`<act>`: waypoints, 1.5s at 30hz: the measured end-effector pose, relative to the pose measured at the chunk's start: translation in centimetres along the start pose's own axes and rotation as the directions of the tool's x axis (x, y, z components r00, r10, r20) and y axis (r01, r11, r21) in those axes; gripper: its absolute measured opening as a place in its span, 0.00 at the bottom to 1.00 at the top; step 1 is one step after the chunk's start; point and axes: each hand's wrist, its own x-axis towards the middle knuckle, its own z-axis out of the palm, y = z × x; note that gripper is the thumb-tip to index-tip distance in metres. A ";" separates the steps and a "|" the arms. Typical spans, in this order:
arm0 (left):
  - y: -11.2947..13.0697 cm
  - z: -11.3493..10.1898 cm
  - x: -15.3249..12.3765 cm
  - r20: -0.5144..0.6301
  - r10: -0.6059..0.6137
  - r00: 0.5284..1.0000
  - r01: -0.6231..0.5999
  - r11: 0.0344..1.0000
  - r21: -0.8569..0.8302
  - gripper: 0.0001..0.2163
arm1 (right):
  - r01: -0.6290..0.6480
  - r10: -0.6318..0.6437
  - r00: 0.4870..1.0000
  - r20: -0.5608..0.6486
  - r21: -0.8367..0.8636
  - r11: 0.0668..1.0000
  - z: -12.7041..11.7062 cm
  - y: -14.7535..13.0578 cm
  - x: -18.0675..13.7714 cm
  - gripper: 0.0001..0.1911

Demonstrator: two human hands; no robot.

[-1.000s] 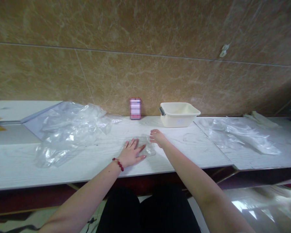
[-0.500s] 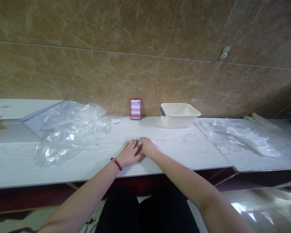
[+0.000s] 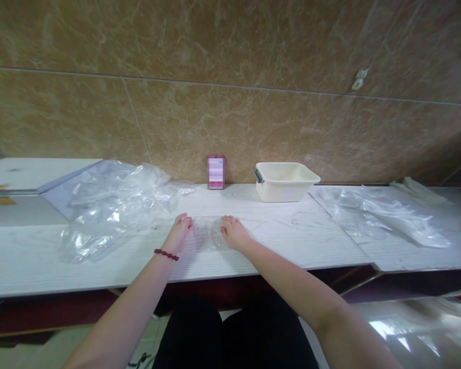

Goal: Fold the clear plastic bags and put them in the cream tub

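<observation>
A clear plastic bag lies flat on the white wood-grain table between my hands. My left hand, with a red bead bracelet at the wrist, is closed on the bag's left edge, fingers curled. My right hand rests on the right part of the bag, palm down and fingers stretched out. Beyond the hands, a phone-like device with a blurred screen leans upright against the wall.
A cream plastic basin with a grey handle stands at the back, right of the device. Heaped clear plastic bags spill from an open box on the left. More clear bags lie on the right, beside a pale cloth-like item.
My left hand has moved left, away from my right hand, and its spread fingers have closed on the bag's edge. The bag now shows between them. My right hand has barely moved.
</observation>
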 end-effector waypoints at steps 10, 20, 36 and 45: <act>-0.3 1.5 1.1 0.047 0.036 0.998 -0.038 0.998 0.057 0.08 | 0.029 -0.029 1.000 0.004 -0.025 0.999 0.0 -0.1 -0.1 0.25; -2.3 4.1 -0.7 0.805 0.209 0.555 -0.830 0.081 0.552 0.18 | 0.062 -0.062 0.998 0.008 -0.079 0.995 0.2 -0.1 -0.5 0.28; -1.6 0.5 -0.3 0.795 -0.019 0.606 -0.772 -0.254 0.583 0.42 | 0.037 -0.031 0.999 0.030 -0.201 0.979 -1.2 1.1 -1.8 0.32; -0.6 -1.2 0.3 0.842 -0.048 0.538 -0.830 -0.206 0.519 0.43 | 0.060 -0.041 0.995 0.094 -0.207 0.976 -3.5 3.9 -3.2 0.37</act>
